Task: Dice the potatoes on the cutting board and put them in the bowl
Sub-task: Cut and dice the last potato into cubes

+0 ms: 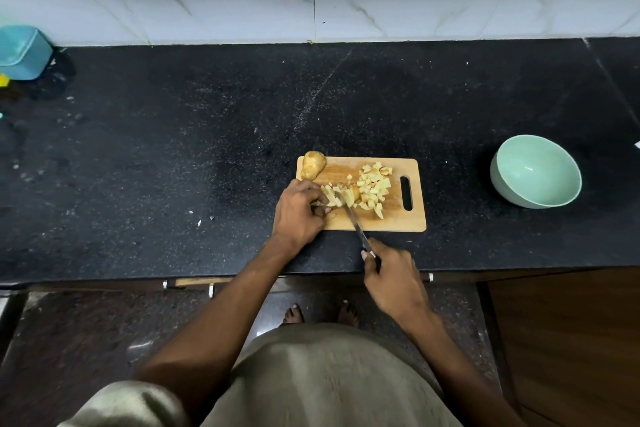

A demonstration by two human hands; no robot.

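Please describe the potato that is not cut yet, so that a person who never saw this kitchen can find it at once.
Find the wooden cutting board near the front edge of the black counter. The whole potato sits at the board's far left corner, just beyond the left hand. Unlike the pale diced pieces on the board, it is one rounded lump with its tan skin on.

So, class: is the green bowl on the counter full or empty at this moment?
Empty. The green bowl shows only its bare inside; all the diced potato lies on the cutting board.
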